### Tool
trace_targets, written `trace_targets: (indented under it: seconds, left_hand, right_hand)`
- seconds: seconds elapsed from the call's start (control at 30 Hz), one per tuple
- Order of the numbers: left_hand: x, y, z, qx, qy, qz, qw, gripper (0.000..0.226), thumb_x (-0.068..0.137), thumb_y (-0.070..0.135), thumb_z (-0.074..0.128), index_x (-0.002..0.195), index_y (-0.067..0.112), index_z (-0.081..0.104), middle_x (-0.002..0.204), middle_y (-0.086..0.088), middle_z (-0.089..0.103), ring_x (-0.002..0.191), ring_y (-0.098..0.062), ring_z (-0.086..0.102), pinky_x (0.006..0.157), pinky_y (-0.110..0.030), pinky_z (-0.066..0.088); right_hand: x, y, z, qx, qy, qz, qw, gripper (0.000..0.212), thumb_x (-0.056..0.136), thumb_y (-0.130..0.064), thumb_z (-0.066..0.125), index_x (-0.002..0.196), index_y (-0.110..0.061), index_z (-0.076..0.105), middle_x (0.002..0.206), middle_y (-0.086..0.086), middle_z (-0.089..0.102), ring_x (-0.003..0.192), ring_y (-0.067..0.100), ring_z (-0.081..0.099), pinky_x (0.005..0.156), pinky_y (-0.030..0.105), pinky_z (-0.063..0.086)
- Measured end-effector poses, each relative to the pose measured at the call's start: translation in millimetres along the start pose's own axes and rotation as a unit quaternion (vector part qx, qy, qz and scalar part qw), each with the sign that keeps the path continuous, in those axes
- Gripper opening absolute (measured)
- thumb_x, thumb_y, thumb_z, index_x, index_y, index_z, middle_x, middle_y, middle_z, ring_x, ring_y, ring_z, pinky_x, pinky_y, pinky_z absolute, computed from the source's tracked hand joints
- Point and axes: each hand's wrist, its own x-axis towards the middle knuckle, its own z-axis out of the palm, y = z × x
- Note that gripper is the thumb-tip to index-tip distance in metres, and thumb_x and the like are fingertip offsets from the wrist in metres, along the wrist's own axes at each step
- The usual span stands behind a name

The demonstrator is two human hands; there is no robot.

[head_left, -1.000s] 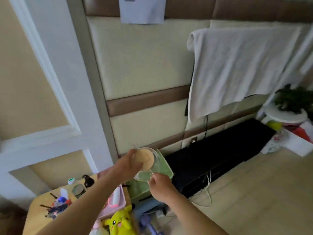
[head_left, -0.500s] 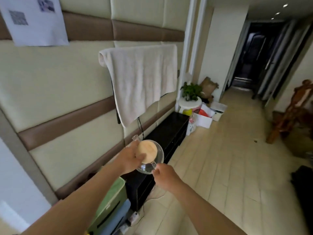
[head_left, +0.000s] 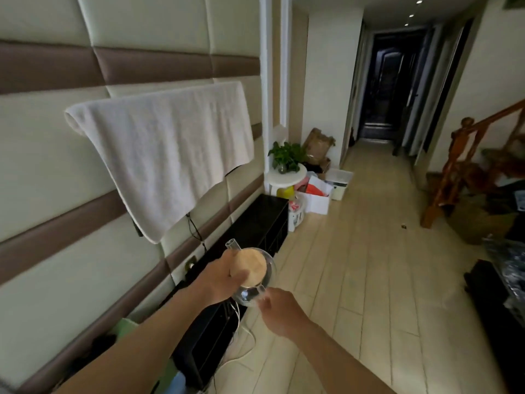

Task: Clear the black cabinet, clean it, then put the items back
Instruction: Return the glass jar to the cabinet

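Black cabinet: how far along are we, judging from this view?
Done, it seems: the black cabinet top shows bare, so clearing looks finished; whether it was wiped I cannot tell. In hand: a glass teapot with a wooden lid, the left hand on the lid side, the right hand in a grip at its handle, held above the cabinet's near end. Left: setting it down, then returning the other items.

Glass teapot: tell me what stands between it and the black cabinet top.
Nothing visible. The glass teapot, held in the left hand and right hand, hangs above the black cabinet, whose visible top is bare; the white towel hangs higher on the wall.
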Motion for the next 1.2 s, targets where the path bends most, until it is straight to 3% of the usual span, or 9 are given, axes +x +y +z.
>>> trace_targets:
  seconds: [0.2,0.37,0.5,0.63,0.8,0.9,1.0,1.1,1.2]
  left_hand:
    - [79,86,59,-0.027,-0.023,0.011,0.999,0.054,0.097,0.043,0.058,0.143,0.027,0.035,0.109,0.009,0.053,0.100,-0.014,0.054,0.078,-0.024,0.043]
    - [136,129,78,-0.020,-0.019,0.011,1.000,0.055,0.097,0.043,0.057,0.144,0.026,0.034,0.117,0.003,0.055,0.100,-0.016,0.055,0.069,-0.020,0.043]
    - [186,150,84,-0.007,-0.025,0.020,0.999,0.053,0.096,0.043,0.057,0.142,0.026,0.036,0.113,0.006,0.056,0.087,-0.003,0.055,0.062,-0.013,0.040]
    - [250,161,92,-0.003,-0.037,0.023,0.999,0.052,0.095,0.043,0.056,0.139,0.026,0.037,0.111,0.005,0.057,0.088,-0.005,0.055,0.064,-0.019,0.042]
    - [358,160,103,0.004,-0.059,0.049,0.997,0.056,0.094,0.046,0.057,0.142,0.024,0.036,0.114,0.004,0.058,0.097,-0.013,0.058,0.076,-0.027,0.046]
    - [430,160,106,0.010,-0.081,0.057,0.995,0.058,0.093,0.046,0.056,0.142,0.025,0.035,0.118,0.001,0.060,0.100,-0.017,0.062,0.083,-0.034,0.054]
    - [497,159,110,0.017,-0.106,0.072,0.992,0.062,0.092,0.049,0.056,0.145,0.027,0.033,0.127,-0.001,0.058,0.109,-0.022,0.060,0.091,-0.039,0.054]
    - [552,154,118,-0.002,-0.122,0.074,0.990,0.063,0.092,0.050,0.056,0.145,0.029,0.032,0.131,0.000,0.058,0.111,-0.020,0.059,0.092,-0.037,0.053]
    - [600,151,129,-0.019,-0.130,0.060,0.990,0.063,0.093,0.048,0.056,0.147,0.029,0.032,0.132,0.000,0.057,0.113,-0.020,0.058,0.092,-0.033,0.051]
  right_hand:
    - [42,86,-87,-0.008,0.000,0.001,1.000,0.030,0.103,-0.031,0.041,0.073,-0.027,0.040,0.080,-0.009,0.047,0.074,0.012,0.048,0.057,0.022,0.036]
    - [83,125,-139,-0.020,0.011,0.008,1.000,0.029,0.102,-0.032,0.043,0.075,-0.023,0.042,0.082,-0.004,0.051,0.073,0.014,0.049,0.059,0.026,0.037]
    - [122,145,-165,-0.005,0.021,0.017,1.000,0.027,0.103,-0.033,0.043,0.078,-0.024,0.046,0.085,-0.005,0.053,0.075,0.013,0.050,0.059,0.026,0.037]
    - [174,166,-185,0.004,0.027,0.034,0.999,0.023,0.103,-0.033,0.042,0.090,-0.018,0.054,0.092,-0.003,0.057,0.077,0.012,0.052,0.061,0.024,0.039]
    - [263,190,-210,-0.012,0.044,0.056,0.997,0.023,0.103,-0.030,0.042,0.083,-0.020,0.049,0.089,-0.005,0.052,0.082,0.014,0.051,0.068,0.026,0.040]
    - [317,202,-228,-0.021,0.051,0.080,0.995,0.024,0.103,-0.028,0.044,0.080,-0.021,0.048,0.086,-0.008,0.050,0.082,0.013,0.050,0.060,0.016,0.035]
    - [366,215,-245,-0.016,0.061,0.103,0.993,0.030,0.103,-0.027,0.046,0.073,-0.027,0.042,0.081,-0.014,0.045,0.077,0.009,0.049,0.058,0.015,0.033]
    - [410,227,-259,-0.015,0.057,0.118,0.991,0.030,0.103,-0.026,0.047,0.073,-0.026,0.044,0.081,-0.013,0.047,0.082,0.012,0.049,0.059,0.012,0.034]
    - [453,244,-274,-0.021,0.052,0.127,0.990,0.023,0.102,-0.026,0.049,0.079,-0.023,0.048,0.090,-0.006,0.051,0.087,0.012,0.048,0.072,0.022,0.040]
